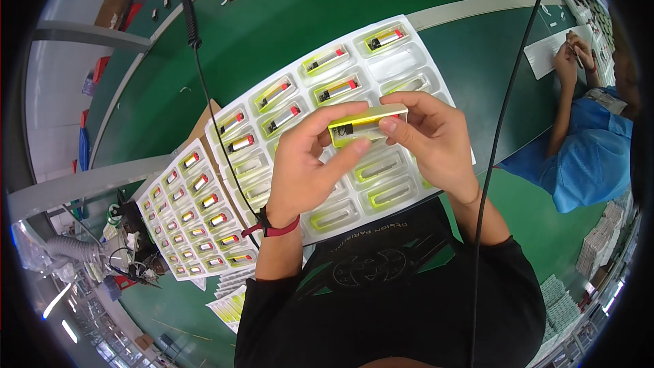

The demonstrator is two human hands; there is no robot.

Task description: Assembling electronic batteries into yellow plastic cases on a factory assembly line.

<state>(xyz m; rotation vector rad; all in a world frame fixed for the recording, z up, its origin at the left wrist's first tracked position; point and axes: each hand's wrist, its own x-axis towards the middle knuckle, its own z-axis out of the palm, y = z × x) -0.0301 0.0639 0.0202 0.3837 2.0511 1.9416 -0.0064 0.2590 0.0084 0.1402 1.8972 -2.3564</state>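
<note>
The left hand (306, 160) is curled nearly closed, with its thumb and fingers pinching the left side of a yellow-green case (368, 117). The right hand (436, 140) is curled too, holding the right end, its thumb pressed on the front. The case is up over the white tray (393, 65), a bit nearer the tray's right edge than its left. A silver part (366, 127) with a dark end sits inside the case. To do this well, I think both hands should hold the case level, push softly with the thumbs, and not squash the part or bend the thin sides.
</note>
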